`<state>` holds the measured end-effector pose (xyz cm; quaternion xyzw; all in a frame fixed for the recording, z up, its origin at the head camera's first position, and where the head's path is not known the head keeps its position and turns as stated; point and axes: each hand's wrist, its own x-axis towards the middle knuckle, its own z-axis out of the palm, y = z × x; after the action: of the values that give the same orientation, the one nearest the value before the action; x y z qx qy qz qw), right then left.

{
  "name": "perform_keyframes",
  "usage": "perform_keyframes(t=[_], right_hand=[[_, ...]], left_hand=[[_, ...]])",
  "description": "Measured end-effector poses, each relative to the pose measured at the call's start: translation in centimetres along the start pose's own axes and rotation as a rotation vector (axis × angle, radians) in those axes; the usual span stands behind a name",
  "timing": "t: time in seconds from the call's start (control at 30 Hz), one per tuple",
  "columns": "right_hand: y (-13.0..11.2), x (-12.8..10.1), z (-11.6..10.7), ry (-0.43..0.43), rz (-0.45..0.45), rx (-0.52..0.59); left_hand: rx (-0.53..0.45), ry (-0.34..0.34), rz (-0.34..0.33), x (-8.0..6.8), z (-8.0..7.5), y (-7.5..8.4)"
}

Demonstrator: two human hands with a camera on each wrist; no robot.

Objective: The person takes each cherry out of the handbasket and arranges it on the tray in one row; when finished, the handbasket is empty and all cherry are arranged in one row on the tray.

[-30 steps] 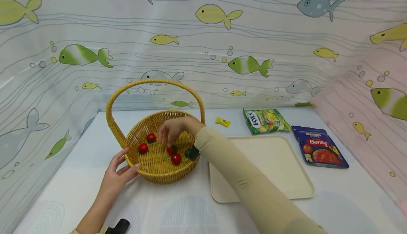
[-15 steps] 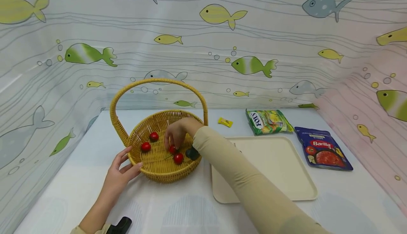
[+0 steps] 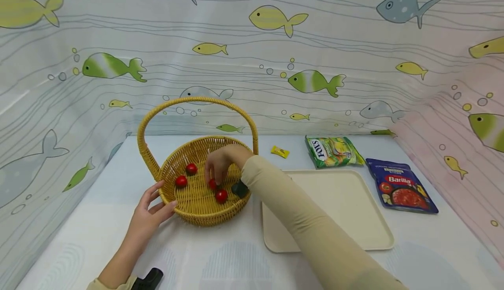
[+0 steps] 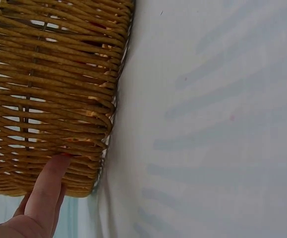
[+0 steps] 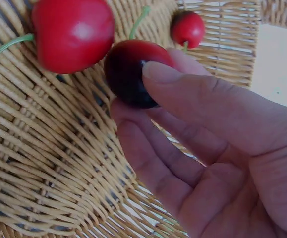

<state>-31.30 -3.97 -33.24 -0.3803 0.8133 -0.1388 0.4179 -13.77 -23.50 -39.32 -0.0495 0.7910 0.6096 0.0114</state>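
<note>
A round wicker basket [image 3: 204, 218] with a tall arched handle [image 3: 197, 100] stands on the left part of the table. My left hand [image 3: 147, 220] holds its near left side; the thumb [image 4: 49, 183] lies against the woven outer wall. Reaching inside, my right hand [image 3: 221, 163] pinches a dark red cherry [image 5: 133, 74] with a green stem between thumb and fingers. Right beside it lies a bright red cherry [image 5: 74, 34], and another cherry [image 5: 188, 29] sits farther off. In the head view, two cherries, one at the back [image 3: 191, 169] and one on the left [image 3: 181, 181], rest in the basket.
A cream tray [image 3: 338, 211] lies right of the basket, partly under the right sleeve [image 3: 299, 211]. Behind it are a small yellow packet [image 3: 280, 151] and a green FOX'S bag [image 3: 334, 151]. A blue Barilla pouch [image 3: 401, 186] lies on the right. A fish-print backdrop [image 3: 252, 54] surrounds the table.
The head view has shifted slightly, moving the scene a little to the right. My right fingers have closed in over the cherry. The left hand has stayed on the basket.
</note>
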Motion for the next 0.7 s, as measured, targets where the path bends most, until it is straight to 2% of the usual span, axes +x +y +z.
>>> perform_keyframes(t=[0.23,0.47,0.7], right_hand=[[-0.7,-1.3,-0.6,0.101,-0.092,-0.104],[-1.4,-3.6,-0.5,0.181,-0.164,-0.037],[-1.5,-6.0,0.4,0.236,-0.223,-0.030]], left_hand=[[0.011,0.000,-0.010,0.0,0.1,0.1],[0.008,-0.004,-0.016,0.1,0.1,0.1],[0.008,-0.002,-0.029,-0.1,-0.1,0.0]])
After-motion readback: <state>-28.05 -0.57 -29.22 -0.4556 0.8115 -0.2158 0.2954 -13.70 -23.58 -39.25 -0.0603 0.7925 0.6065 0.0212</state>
